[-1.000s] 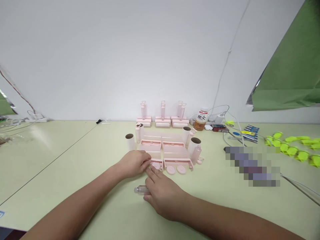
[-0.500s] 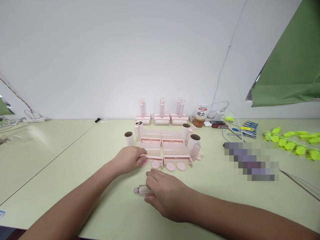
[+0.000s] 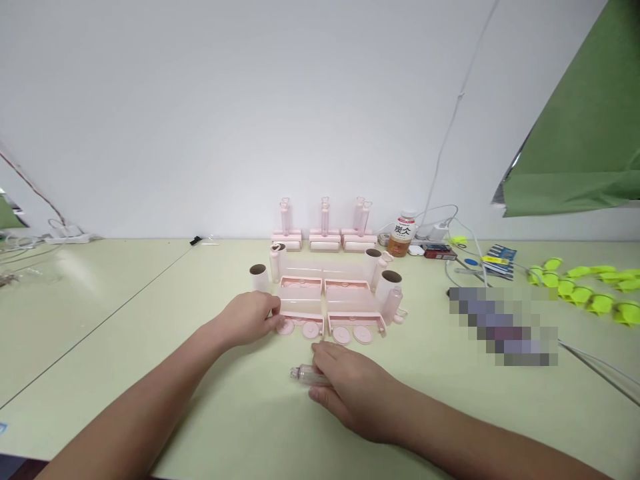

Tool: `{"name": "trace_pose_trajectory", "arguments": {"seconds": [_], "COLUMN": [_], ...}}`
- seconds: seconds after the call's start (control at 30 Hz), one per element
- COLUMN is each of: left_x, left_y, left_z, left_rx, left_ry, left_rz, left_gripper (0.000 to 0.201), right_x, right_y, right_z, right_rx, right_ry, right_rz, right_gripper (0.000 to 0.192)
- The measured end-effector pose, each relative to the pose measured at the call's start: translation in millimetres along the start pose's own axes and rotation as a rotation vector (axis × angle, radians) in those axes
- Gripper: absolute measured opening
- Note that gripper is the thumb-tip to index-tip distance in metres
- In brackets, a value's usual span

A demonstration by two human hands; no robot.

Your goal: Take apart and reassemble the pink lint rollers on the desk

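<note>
My right hand (image 3: 357,393) is closed around a clear, ribbed handle (image 3: 307,375), which lies low over the front of the table with its narrow end pointing left. The rest of that handle is hidden under my palm. Farther left, my left hand (image 3: 253,318) rests with bent fingers, thumb and forefinger apart, beside a pink disc (image 3: 285,326). Two pale pink lint roller covers (image 3: 300,303) lie side by side just beyond. More round pink discs (image 3: 341,335) lie along their front edge, between my hands and the covers.
White paper rolls (image 3: 389,288) and translucent pink handles (image 3: 393,305) stand around the covers. Lint rollers with upright handles (image 3: 325,241) line the wall. To the right are a drink bottle (image 3: 402,235), cables, a blurred patch (image 3: 500,327) and yellow-green pieces (image 3: 600,303).
My right hand has moved right with the clear handle. My left hand has drawn back slightly left from the cover, leaving the leftmost pink disc in fuller view.
</note>
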State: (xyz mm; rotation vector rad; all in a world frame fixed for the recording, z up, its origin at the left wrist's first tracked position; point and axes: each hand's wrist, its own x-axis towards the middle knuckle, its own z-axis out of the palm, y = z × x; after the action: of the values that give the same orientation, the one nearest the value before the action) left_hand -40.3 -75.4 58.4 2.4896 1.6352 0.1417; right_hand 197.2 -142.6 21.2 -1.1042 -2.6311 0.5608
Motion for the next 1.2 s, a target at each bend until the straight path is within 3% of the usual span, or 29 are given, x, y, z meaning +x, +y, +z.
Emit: {"name": "trace_pose_trajectory", "arguments": {"seconds": [0.27, 0.37, 0.43, 0.53, 0.63, 0.8, 0.9, 0.97, 1.1, 1.2], "left_x": [1, -6, -14, -22, -21, -9, -5, -4, -1, -1], "left_y": [2, 20, 40, 67, 77, 60, 54, 56, 65, 71], "left_z": [-0.7, -6.6, -9.0, -6.0, 2.8, 13.4, 16.6, 19.9, 28.2, 33.3], "left_rx": [0.019, -0.104, -0.213, -0.212, -0.251, -0.626, -0.917, -1.143, -1.532, -1.659], "left_ry": [0.066, 0.093, 0.068, 0.051, 0.063, 0.177, 0.213, 0.216, 0.09, 0.024], "left_rz": [0.0, 0.08, 0.192, 0.372, 0.371, 0.202, 0.139, 0.079, 0.0, 0.019], "left_gripper": [0.031, 0.034, 0.034, 0.037, 0.03, 0.025, 0.027, 0.03, 0.035, 0.038], "right_x": [3, 1, -2, -7, -11, -18, -18, -17, -14, -13], "right_y": [7, 5, 3, 2, 7, 28, 37, 38, 34, 31], "right_z": [2, -3, -11, -28, -45, -62, -63, -60, -51, -44], "right_rx": [0.0, -0.025, -0.043, -0.01, 0.12, 0.486, 0.787, 0.905, 0.965, 0.925], "right_ry": [0.013, 0.026, 0.03, 0.027, 0.015, -0.023, -0.067, -0.024, 0.082, 0.079], "right_rz": [-0.024, 0.005, 0.035, 0.075, 0.143, 0.183, 0.223, 0.234, 0.24, 0.211], "right_gripper": [0.019, 0.018, 0.019, 0.019, 0.016, 0.026, 0.038, 0.041, 0.043, 0.042]}}
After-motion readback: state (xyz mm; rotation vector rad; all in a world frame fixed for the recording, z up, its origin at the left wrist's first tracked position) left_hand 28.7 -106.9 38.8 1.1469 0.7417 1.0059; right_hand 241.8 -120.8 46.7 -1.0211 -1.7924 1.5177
